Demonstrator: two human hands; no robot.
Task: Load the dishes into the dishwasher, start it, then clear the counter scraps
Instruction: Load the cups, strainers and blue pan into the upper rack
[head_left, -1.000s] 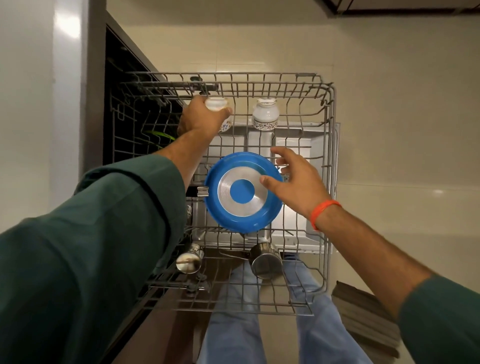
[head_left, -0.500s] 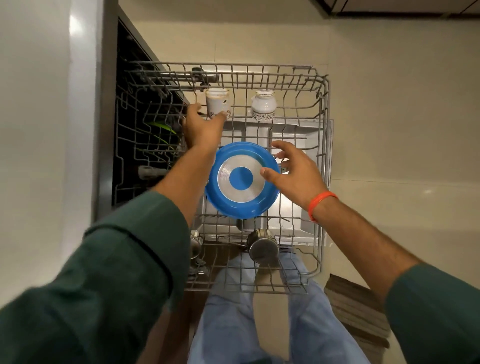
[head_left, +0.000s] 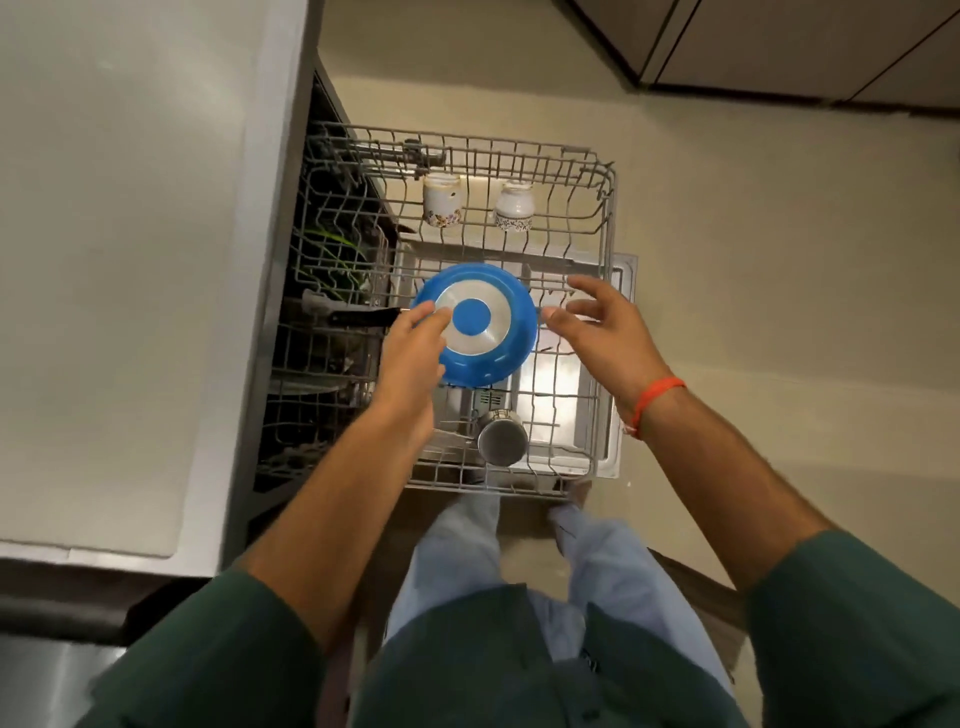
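Over the pulled-out upper rack (head_left: 605, 218), the left hand (head_left: 410, 353) has left the far cup (head_left: 442, 200) and now rests loose fingers on the upturned blue pan (head_left: 475, 325) mid-rack; the right hand (head_left: 605, 332) hovers beside it, fingers spread, holding nothing. Cups seem settled. Pan's handle runs into shadow, perhaps snagged.

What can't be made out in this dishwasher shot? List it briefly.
All in the head view:
- Left hand lies over the blue pan's left rim; whether it grips or only touches cannot be told.
- Right hand is motion-blurred; contact with the pan is unclear.
- The rack part inside the dishwasher is too dark to identify its contents.
- The steel cup shows only its outside.
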